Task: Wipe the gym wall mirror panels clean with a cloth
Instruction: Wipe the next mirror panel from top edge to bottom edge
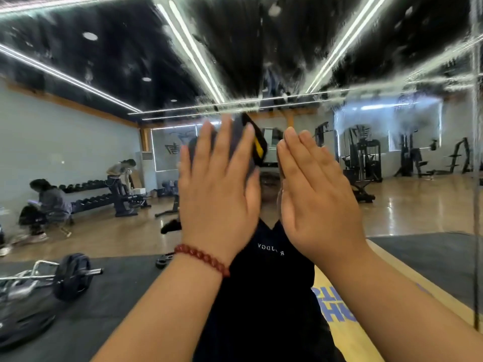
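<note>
Mirror panels (78, 152) filled almost the whole view, set close in front of the person and reflecting a gym hall with a wooden floor. Wet streaks and smears were seen across the upper part of the glass, over the reflected dark ceiling, while the lower part looked clearer; from this it was judged that the wiping was in mid-course, with the upper band not yet dried. A vertical seam (476, 152) between panels was seen at the far right. Both hands were raised to the glass at about head height, side by side and slightly apart. The left hand (217, 189) was held flat, fingers straight and close together, and was pressed on a grey cloth (239, 131), which lay between the palm and the mirror and showed above and to the right of the fingers; a dark piece with a yellow stripe (257, 145) was seen at its right edge, and whether that was part of the cloth could not be told. A red bead bracelet (201, 258) was worn on the left wrist. The right hand (313, 194) was likewise flat and open, nothing gripped in it; whether it touched the glass could not be told. The next move, it was judged, would call for the cloth to be carried upward into the streaked band under even pressure. A barbell (70, 275) was seen reflected low on the left.
</note>
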Demonstrator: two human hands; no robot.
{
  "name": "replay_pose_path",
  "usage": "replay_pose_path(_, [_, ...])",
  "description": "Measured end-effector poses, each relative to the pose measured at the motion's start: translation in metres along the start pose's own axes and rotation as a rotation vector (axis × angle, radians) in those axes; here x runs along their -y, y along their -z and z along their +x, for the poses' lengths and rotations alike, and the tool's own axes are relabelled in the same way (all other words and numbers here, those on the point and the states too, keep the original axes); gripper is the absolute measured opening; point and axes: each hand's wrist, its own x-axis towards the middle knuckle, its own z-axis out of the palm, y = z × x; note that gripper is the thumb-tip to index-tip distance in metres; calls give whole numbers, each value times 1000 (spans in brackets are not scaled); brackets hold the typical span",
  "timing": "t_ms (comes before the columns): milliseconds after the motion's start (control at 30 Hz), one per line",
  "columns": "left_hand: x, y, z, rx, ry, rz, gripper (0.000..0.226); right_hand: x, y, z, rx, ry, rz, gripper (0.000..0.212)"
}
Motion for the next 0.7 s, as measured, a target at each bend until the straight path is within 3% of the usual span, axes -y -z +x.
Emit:
replay_pose_path(133, [-12,-11,-68,82,-155,-5,57,-2,4,-7,3,7,65,51])
replay_pose_path(233, [-3,-8,-69,74,-77,0,58,-4,7,-7,16,10,92,51])
replay_pose_path(400, [7,8,8,13,100,-36,59,-3,10,-12,38,8,105,51])
replay_pose_path(500, [-1,0,-3,-1,32,8,58,0,12,-17,22,-11,98,49])
replay_pose_path(700, [-25,-18,-117,130,-133,-29,61,5,13,-27,37,-29,67,49])
